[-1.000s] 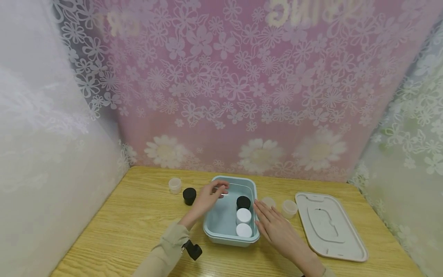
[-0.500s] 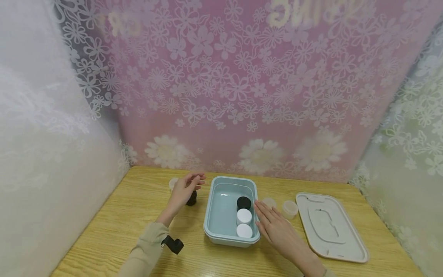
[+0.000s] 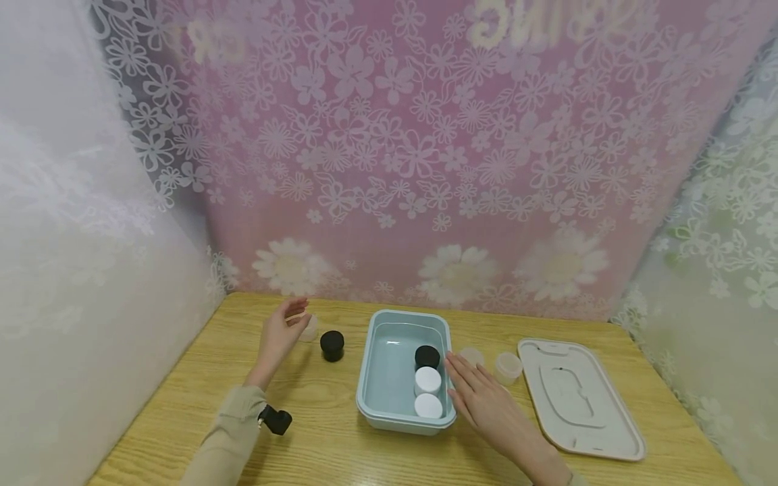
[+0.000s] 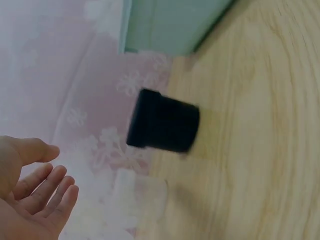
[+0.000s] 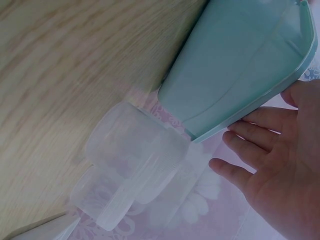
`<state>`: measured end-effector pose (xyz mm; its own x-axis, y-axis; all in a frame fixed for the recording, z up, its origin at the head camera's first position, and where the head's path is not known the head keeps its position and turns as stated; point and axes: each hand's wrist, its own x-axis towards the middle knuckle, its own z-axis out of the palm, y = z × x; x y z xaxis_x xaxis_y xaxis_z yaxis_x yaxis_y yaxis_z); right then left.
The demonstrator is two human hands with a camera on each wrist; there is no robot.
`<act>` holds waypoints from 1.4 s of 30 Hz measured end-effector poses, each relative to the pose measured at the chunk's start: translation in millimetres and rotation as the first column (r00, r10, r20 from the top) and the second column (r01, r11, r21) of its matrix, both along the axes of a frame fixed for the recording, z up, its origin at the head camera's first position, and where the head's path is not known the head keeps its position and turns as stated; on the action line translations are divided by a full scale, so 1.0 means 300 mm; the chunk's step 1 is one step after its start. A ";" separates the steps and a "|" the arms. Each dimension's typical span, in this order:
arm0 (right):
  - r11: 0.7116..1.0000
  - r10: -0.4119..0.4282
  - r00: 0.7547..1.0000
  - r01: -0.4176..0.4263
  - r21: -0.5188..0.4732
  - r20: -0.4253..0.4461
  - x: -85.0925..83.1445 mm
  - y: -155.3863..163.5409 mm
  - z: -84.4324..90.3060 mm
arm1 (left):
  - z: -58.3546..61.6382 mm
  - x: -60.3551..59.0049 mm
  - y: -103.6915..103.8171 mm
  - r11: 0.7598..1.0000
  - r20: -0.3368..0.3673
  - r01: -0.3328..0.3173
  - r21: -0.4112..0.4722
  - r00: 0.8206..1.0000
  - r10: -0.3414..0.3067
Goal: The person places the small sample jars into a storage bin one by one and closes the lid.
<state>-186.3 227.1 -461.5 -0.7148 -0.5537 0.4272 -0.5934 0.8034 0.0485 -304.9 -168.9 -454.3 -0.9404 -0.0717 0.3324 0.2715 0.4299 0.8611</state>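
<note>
Left hand [image 3: 281, 337] hovers over the table, fingers relaxed and apart, holding nothing. The small translucent jar [image 3: 308, 327] sits at the hand's 3 o'clock, right at the fingertips; contact can't be confirmed. The black-capped jar [image 3: 332, 345] stands at about 4 o'clock from the hand, a bit further off, between the hand and the tub [image 3: 372, 378]. Left hand is clearly the nearer one to both. In the left wrist view the black jar [image 4: 163, 121] is a short matte cylinder, upright, no real long axis.

Right hand [image 3: 483, 398] lies flat, fingers straight, against the tub's 3 o'clock wall [image 5: 240, 65]. The tub is pale blue smooth plastic, rectangular with rounded corners. Inside along its right wall: one black cap [image 3: 427, 356] and two white caps [image 3: 428, 381]. Two frosted ribbed jars [image 5: 135, 150] stand just right of the tub. Flat lid [image 3: 577, 398] at far right. Wood-grain table [image 3: 182, 398].
</note>
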 end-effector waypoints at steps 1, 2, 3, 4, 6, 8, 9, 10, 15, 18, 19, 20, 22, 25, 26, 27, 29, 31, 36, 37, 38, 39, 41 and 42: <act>1.000 0.001 1.000 -0.001 -0.002 -0.002 0.001 -0.001 0.001 | -0.007 -0.005 -0.007 1.000 0.007 -0.007 -0.015 1.000 0.007; 1.000 0.002 1.000 -0.002 -0.003 -0.004 0.001 -0.002 0.001 | -0.014 -0.010 -0.014 1.000 0.014 -0.014 -0.028 1.000 0.015; 1.000 0.005 1.000 -0.005 -0.004 -0.006 0.002 -0.003 0.002 | -0.021 -0.014 -0.021 0.999 0.020 -0.021 -0.047 1.000 0.022; 1.000 0.006 1.000 -0.006 -0.003 -0.009 0.002 -0.004 0.003 | -0.029 -0.019 -0.027 0.997 0.028 -0.027 -0.069 0.999 0.029; 1.000 0.009 1.000 -0.009 -0.002 -0.009 0.004 -0.006 0.005 | -0.043 -0.028 -0.038 0.994 0.041 -0.028 -0.102 0.999 0.032; 1.000 0.009 1.000 -0.009 0.004 -0.008 0.005 -0.009 0.008 | -0.056 -0.035 -0.048 0.991 0.063 -0.026 -0.132 0.997 0.035; 1.000 0.009 1.000 -0.009 0.006 -0.004 0.006 -0.010 0.009 | -0.063 -0.039 -0.053 0.988 0.075 -0.024 -0.153 0.997 0.036; 1.000 0.009 1.000 -0.009 0.009 0.000 0.007 -0.012 0.011 | -0.069 -0.041 -0.057 0.986 0.091 -0.020 -0.166 0.995 0.036; 1.000 0.001 1.000 -0.002 0.018 0.024 0.010 -0.018 0.014 | -0.089 -0.047 -0.070 0.979 0.170 0.004 -0.206 0.985 0.031; 1.000 -0.003 0.999 0.002 0.016 0.034 0.011 -0.020 0.013 | -0.097 -0.051 -0.073 0.975 0.195 0.006 -0.224 0.980 0.039; 1.000 -0.004 0.999 0.003 0.017 0.033 0.010 -0.020 0.012 | -0.100 -0.052 -0.074 0.973 0.193 0.005 -0.232 0.980 0.041; 1.000 -0.005 0.999 0.004 0.016 0.033 0.009 -0.021 0.011 | -0.102 -0.053 -0.075 0.972 0.192 0.003 -0.235 0.980 0.044; 1.000 -0.003 0.999 0.002 0.009 0.035 0.010 -0.022 0.011 | -0.103 -0.053 -0.075 0.972 0.188 -0.005 -0.237 0.981 0.051; 1.000 -0.002 0.999 0.002 0.005 0.035 0.010 -0.021 0.011 | -0.093 -0.052 -0.074 0.975 0.182 -0.014 -0.221 0.982 0.056; 1.000 -0.002 0.999 0.002 0.003 0.037 0.011 -0.020 0.013 | -0.086 -0.050 -0.072 0.977 0.185 -0.016 -0.214 0.981 0.057; 1.000 -0.004 0.999 0.004 0.003 0.037 0.012 -0.019 0.014 | -0.078 -0.048 -0.071 0.979 0.188 -0.016 -0.203 0.981 0.055; 1.000 -0.008 0.999 0.008 0.007 0.033 0.011 -0.015 0.014 | -0.061 -0.045 -0.068 0.982 0.186 -0.012 -0.190 0.981 0.048; 1.000 -0.010 1.000 0.009 0.008 0.030 0.011 -0.013 0.015 | -0.042 -0.040 -0.065 0.983 0.174 -0.003 -0.185 0.984 0.036; 1.000 -0.010 1.000 0.010 0.011 0.016 0.010 -0.008 0.014 | 0.005 -0.027 -0.052 0.980 0.120 0.024 -0.198 0.993 0.000; 1.000 -0.011 1.000 0.011 0.013 0.012 0.009 -0.007 0.013 | 0.013 -0.024 -0.048 0.979 0.111 0.028 -0.203 0.994 -0.005; 1.000 -0.011 1.000 0.011 0.015 0.008 0.009 -0.006 0.012 | 0.023 -0.021 -0.042 0.978 0.104 0.031 -0.206 0.994 -0.009; 1.000 -0.012 1.000 0.012 0.017 0.005 0.008 -0.005 0.011 | 0.032 -0.018 -0.035 0.979 0.099 0.035 -0.200 0.995 -0.016; 1.000 -0.011 1.000 0.011 0.019 -0.002 0.007 -0.003 0.008 | 0.051 -0.012 -0.019 0.980 0.094 0.046 -0.192 0.995 -0.028; 1.000 -0.010 1.000 0.010 0.020 -0.006 0.007 -0.002 0.008 | 0.061 -0.009 -0.009 0.981 0.090 0.048 -0.188 0.995 -0.032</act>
<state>-184.1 226.4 -459.2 -0.7178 -0.5549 0.4205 -0.5851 0.8081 0.0677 -307.8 -171.7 -436.0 -0.9668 0.0232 0.2543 0.2205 0.5784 0.7854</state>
